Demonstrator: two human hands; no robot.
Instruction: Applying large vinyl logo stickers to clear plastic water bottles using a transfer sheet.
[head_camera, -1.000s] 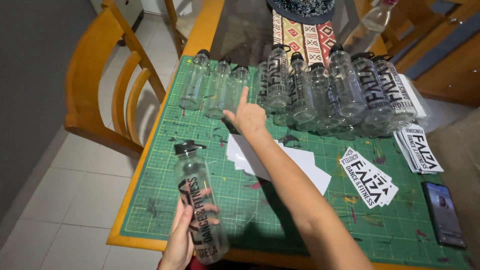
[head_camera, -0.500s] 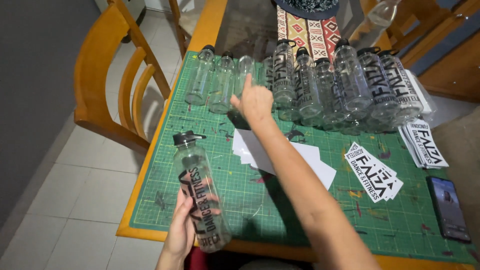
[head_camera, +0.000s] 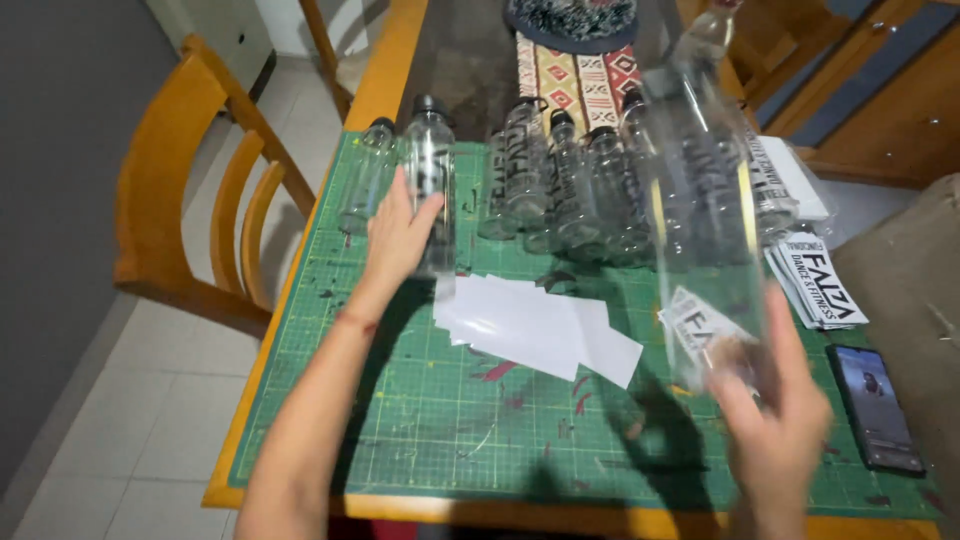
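Left hand (head_camera: 398, 232), upper left of centre, fingers wrapped round upright clear bottle with black cap (head_camera: 430, 185), at left end of bottle row (head_camera: 560, 185). Right hand (head_camera: 775, 420), lower right, closed round base of second clear bottle (head_camera: 700, 190), raised and blurred.

Upright bottle best gripped at mid-body, kept vertical, neighbours not nudged. Raised bottle best kept above row.

Green cutting mat (head_camera: 430, 420): open room at bottom centre. White backing sheets (head_camera: 540, 330) at centre. Sticker stack (head_camera: 815, 285) and phone (head_camera: 880, 405) near right edge; wooden chair (head_camera: 190, 200) at left.

Clear glossy plastic bottles (head_camera: 560, 180), matt cutting mat (head_camera: 520, 420)
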